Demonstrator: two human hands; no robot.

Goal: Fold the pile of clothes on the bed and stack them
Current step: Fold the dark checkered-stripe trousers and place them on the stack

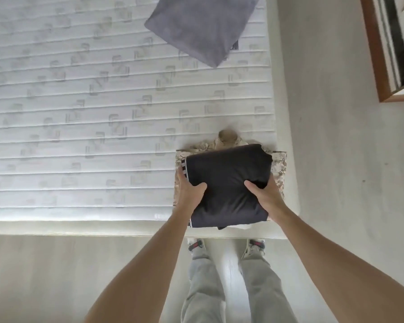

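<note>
A folded black garment (226, 173) with a white striped edge lies on top of a folded camouflage garment (280, 170) at the near right corner of the bed (79, 113). My left hand (190, 191) grips the black garment's left side, thumb on top and fingers under the edge. On the garment's right side my right hand (264, 192) grips in the same way. A folded grey garment (201, 26) lies apart at the far right of the mattress.
The white quilted mattress stretches out to the left. Pale floor (336, 136) runs along the bed's right side and near edge, where my legs and shoes (226, 248) stand. A wooden-framed piece of furniture (380, 54) is at the far right.
</note>
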